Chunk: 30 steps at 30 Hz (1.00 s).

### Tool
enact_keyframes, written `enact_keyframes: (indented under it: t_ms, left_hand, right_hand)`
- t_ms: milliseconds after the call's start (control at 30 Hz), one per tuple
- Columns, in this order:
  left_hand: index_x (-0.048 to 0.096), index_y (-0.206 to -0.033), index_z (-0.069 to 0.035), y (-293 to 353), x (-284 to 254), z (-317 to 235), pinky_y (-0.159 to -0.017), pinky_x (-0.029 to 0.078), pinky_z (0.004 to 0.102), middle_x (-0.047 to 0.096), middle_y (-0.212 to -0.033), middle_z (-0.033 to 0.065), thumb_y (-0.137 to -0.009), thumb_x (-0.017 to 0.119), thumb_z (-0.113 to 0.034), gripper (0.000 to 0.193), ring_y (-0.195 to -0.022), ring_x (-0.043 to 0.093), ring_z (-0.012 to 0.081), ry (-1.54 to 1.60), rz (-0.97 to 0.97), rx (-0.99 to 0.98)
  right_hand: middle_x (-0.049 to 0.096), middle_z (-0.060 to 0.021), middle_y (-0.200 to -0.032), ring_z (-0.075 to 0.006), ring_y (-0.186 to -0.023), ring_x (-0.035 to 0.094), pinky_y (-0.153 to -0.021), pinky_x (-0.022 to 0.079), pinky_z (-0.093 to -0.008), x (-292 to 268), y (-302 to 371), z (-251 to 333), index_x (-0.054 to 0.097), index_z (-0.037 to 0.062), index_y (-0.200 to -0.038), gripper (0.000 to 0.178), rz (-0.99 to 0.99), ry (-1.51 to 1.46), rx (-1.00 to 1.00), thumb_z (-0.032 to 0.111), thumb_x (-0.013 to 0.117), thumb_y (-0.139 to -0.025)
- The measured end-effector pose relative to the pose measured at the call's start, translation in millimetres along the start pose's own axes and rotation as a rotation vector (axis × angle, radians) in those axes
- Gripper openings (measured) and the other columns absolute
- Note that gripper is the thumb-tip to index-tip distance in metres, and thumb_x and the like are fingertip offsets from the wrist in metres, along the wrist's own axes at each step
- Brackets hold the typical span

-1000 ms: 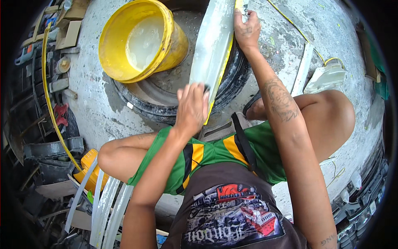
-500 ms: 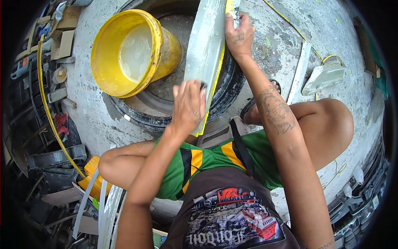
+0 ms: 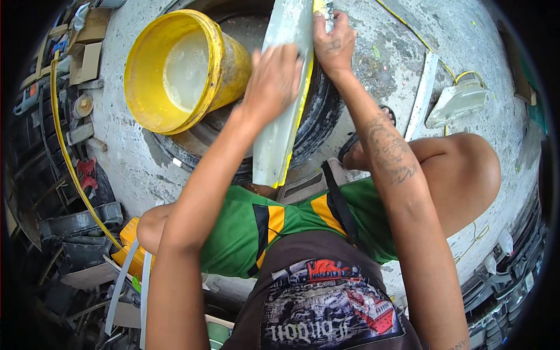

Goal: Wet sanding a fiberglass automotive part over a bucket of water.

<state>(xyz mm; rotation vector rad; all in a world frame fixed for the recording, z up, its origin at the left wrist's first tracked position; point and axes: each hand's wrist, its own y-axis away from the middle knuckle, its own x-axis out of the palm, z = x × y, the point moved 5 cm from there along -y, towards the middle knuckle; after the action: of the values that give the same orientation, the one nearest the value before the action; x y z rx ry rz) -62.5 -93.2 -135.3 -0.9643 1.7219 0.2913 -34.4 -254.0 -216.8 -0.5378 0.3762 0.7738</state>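
A long pale grey panel [image 3: 275, 143] with a yellow edge stands tilted over a black tire [image 3: 318, 125] between my legs. My right hand [image 3: 335, 44] grips its right edge near the far end, thumb on the yellow strip and fingers round the side. My left hand [image 3: 273, 79], a little smeared by motion, presses on the panel's wet-looking face with its fingers curled. Something small and dark shows at those fingertips, but its kind is hidden. Left of the panel, a yellow bucket [image 3: 230, 64] leans on the tire, with cloudy water [image 3: 186, 70] inside.
On the concrete floor at right lie a pale strip [image 3: 421, 96], a broken panel piece [image 3: 458, 104] and a yellow hose [image 3: 405, 26]. Dark parts and cardboard boxes [image 3: 87, 61] crowd the left side, beside a curved yellow strip [image 3: 73, 169]. Stacked dark parts [image 3: 501, 297] fill the lower right.
My left hand has slid away from me, up along the panel's face. The panel's near end has shifted slightly left, showing more of its face. My right hand keeps its grip.
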Motion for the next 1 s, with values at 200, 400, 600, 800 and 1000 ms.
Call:
enact_keyframes:
  t_ms: [200, 400, 600, 800, 1000]
  left_hand:
    - [0.054, -0.117, 0.0, 44.9, 0.9, -15.8, -0.083, 0.04, 0.047, 0.063, -0.099, 0.0178, -0.097, 0.063, -0.011, 0.025, -0.094, 0.061, 0.0353, 0.098, -0.016, -0.001]
    - [0.052, -0.105, -0.005, -3.7, 3.5, 7.9, -0.08, 0.038, 0.0486, 0.059, -0.094, 0.0149, -0.096, 0.062, -0.012, 0.015, -0.088, 0.059, 0.0345, 0.059, -0.028, 0.039]
    - [0.053, -0.116, -0.003, 47.1, -4.1, -18.7, -0.082, 0.04, 0.0484, 0.065, -0.102, 0.0205, -0.098, 0.062, -0.012, 0.023, -0.094, 0.062, 0.0381, 0.142, 0.007, -0.017]
    - [0.053, -0.12, -0.002, -5.0, 5.2, 2.4, -0.082, 0.04, 0.0467, 0.063, -0.099, 0.0166, -0.096, 0.064, -0.009, 0.027, -0.093, 0.061, 0.0358, 0.019, -0.036, 0.098]
    - [0.054, -0.116, -0.001, 56.4, -7.6, -21.6, -0.082, 0.041, 0.0474, 0.064, -0.1, 0.0194, -0.098, 0.063, -0.012, 0.022, -0.093, 0.061, 0.0378, 0.183, 0.046, -0.007]
  right_hand:
    - [0.071, -0.0266, -0.089, -0.0435, -0.09, 0.067, -0.097, 0.043, -0.0454, -5.8, 3.8, -15.8, 0.064, -0.0074, -0.113, 0.055, 0.007, 0.034, -0.009, 0.044, 0.064, -0.095]
    - [0.068, -0.031, -0.097, -0.0483, -0.096, 0.063, -0.095, 0.043, -0.0513, 4.2, 9.1, 5.9, 0.061, -0.0062, -0.115, 0.049, 0.021, -0.011, 0.031, 0.037, 0.065, -0.093]
    - [0.072, -0.0298, -0.094, -0.0458, -0.094, 0.067, -0.099, 0.042, -0.0459, -6.9, 1.5, -14.4, 0.063, -0.0075, -0.113, 0.055, 0.009, 0.035, 0.002, 0.044, 0.064, -0.094]
    - [0.065, -0.035, -0.104, -0.0547, -0.101, 0.057, -0.093, 0.044, -0.0579, 3.6, 13.7, 5.3, 0.057, -0.005, -0.119, 0.044, 0.039, 0.011, 0.081, 0.031, 0.063, -0.094]
    - [0.067, -0.0328, -0.103, -0.0527, -0.097, 0.061, -0.091, 0.047, -0.0561, -4.4, 8.4, -1.9, 0.058, -0.0049, -0.122, 0.047, -0.034, 0.037, -0.004, 0.031, 0.067, -0.093]
